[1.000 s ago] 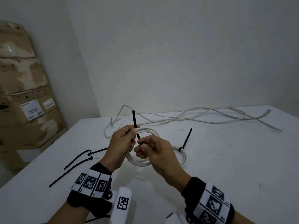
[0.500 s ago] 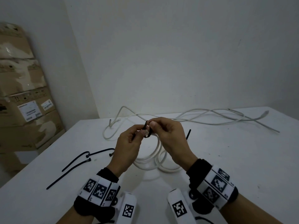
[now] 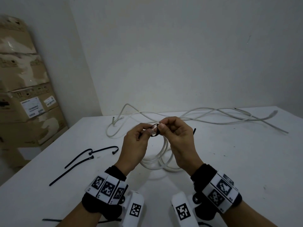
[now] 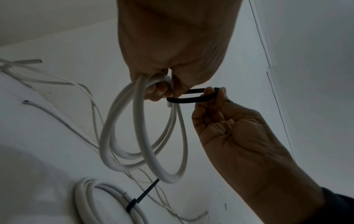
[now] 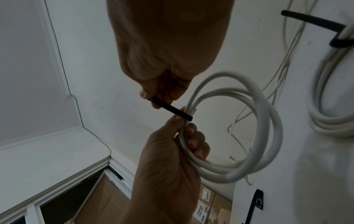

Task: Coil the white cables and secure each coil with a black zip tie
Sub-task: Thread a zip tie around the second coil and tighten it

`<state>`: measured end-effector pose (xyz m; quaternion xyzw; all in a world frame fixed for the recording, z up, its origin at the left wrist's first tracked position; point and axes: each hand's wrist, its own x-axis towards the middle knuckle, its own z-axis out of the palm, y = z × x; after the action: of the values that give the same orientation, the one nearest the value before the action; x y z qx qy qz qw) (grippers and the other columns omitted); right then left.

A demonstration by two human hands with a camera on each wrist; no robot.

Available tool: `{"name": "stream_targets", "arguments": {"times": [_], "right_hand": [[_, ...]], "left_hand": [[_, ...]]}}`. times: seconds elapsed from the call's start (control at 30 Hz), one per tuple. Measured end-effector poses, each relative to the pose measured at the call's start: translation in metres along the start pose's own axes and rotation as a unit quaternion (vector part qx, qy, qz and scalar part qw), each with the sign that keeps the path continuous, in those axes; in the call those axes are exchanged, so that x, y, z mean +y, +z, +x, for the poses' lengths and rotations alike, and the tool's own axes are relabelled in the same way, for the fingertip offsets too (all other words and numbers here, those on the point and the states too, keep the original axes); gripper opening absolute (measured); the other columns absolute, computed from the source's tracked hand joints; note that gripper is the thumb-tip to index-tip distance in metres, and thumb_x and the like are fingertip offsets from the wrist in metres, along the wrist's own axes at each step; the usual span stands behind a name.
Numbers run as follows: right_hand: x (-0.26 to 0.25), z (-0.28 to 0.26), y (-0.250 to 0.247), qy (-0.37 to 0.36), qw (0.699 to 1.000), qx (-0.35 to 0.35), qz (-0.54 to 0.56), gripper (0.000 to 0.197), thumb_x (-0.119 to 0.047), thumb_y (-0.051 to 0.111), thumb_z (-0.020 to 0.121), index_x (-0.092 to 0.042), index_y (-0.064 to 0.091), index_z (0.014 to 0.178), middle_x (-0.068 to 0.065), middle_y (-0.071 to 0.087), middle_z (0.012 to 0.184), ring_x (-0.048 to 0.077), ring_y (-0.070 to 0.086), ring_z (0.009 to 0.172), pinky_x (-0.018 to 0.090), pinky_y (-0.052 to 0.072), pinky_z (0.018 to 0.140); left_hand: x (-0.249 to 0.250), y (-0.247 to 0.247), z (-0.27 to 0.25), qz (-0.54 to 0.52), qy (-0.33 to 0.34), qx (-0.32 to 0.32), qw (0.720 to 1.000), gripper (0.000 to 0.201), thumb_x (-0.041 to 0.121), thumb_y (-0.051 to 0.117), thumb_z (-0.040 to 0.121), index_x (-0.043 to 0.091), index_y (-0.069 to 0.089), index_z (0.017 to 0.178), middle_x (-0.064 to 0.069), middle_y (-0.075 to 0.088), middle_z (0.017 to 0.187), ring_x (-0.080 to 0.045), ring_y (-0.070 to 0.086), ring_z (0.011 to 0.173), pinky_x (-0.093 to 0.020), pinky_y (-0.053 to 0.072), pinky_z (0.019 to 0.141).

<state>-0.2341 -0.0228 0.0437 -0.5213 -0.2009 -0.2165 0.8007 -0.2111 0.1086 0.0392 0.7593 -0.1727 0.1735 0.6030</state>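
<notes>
Coil (image 4: 141, 133), light and springy, hangs above the table (image 3: 229, 161) from the left hand (image 3: 134, 145) gripping its gathered top, where the right hand (image 3: 178, 141) pinches the thin, bendy tie (image 4: 193, 100) looped round it.

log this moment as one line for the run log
left hand holds cable coil | right hand bends zip tie around it | not fastened

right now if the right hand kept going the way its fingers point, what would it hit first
Most likely the left hand: the right hand points its fingertips at it across the looped black zip tie both pinch. Depth beyond is unclear.
</notes>
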Motion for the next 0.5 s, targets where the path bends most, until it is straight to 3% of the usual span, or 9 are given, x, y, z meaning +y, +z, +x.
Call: {"name": "stream_targets", "arguments": {"times": [0.27,0.4,0.5], "right_hand": [[-0.0002,0.0018,-0.0055,0.006,1.0,0.002,-0.014,0.016,0.01,0.055,0.088,-0.004,0.061,0.082,0.005,0.067,0.069,0.018,0.064,0.067,0.023,0.052,0.067],[0.0026,0.0048,-0.0075,0.022,0.999,0.008,-0.034,0.017,0.009,0.057,0.088,-0.005,0.063,0.081,0.001,0.068,0.069,0.016,0.065,0.068,0.022,0.052,0.067],[0.0031,0.0063,-0.0077,0.023,0.999,0.007,-0.039,0.017,0.009,0.057,0.088,-0.005,0.063,0.08,0.004,0.068,0.069,0.016,0.065,0.068,0.024,0.052,0.067]], "left_hand": [[-0.0021,0.0037,-0.0014,0.016,0.0,-0.004,1.0,0.014,0.015,0.056,0.094,0.015,0.07,0.094,0.015,0.065,0.07,0.0,0.048,0.054,-0.016,0.04,0.057],[-0.0029,0.0036,-0.0008,0.032,0.008,-0.008,0.999,0.014,0.016,0.056,0.094,0.016,0.07,0.094,0.012,0.069,0.076,-0.001,0.052,0.059,-0.018,0.042,0.06],[-0.0028,0.0028,-0.0016,0.046,0.017,-0.011,0.999,0.015,0.016,0.056,0.094,0.018,0.07,0.093,0.015,0.069,0.075,-0.008,0.05,0.057,-0.019,0.041,0.057]]}}
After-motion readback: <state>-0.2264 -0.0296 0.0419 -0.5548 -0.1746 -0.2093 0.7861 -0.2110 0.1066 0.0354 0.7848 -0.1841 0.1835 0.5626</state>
